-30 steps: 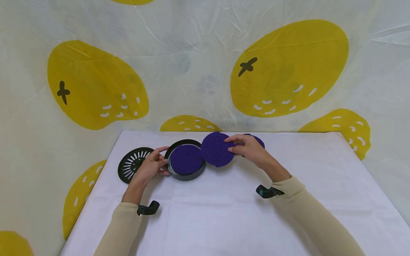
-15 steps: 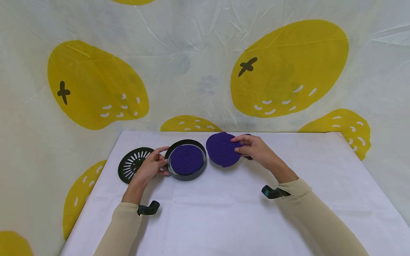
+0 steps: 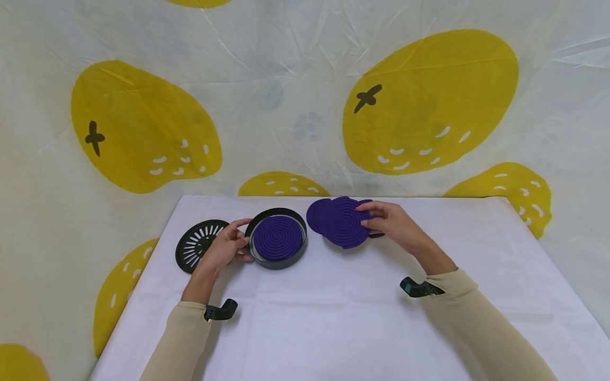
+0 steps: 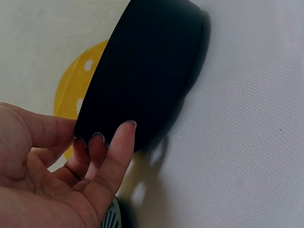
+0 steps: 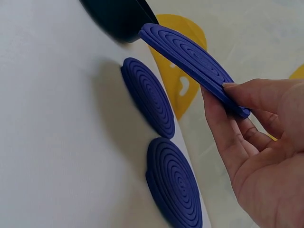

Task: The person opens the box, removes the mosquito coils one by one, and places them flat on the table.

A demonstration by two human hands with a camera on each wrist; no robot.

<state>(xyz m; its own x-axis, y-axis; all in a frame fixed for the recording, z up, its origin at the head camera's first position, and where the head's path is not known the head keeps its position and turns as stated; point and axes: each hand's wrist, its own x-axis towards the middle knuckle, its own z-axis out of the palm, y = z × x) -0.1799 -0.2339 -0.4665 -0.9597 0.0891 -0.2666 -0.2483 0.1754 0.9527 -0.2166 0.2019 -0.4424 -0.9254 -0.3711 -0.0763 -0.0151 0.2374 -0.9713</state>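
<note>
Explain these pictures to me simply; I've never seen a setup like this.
There is no robot here, just a person working with two bare hands. The large picture comes from a camera worn on the head, looking forward and down. The other two come from cameras worn on the wrists, one for each hand's work.

On the white table lie a slotted dark disc at the person's left and a dark round holder with a purple disc inside. Farther right lie two more purple discs.

The left hand grips the holder's edge. The right hand pinches a spiral-grooved purple disc, held up off the table.
</note>
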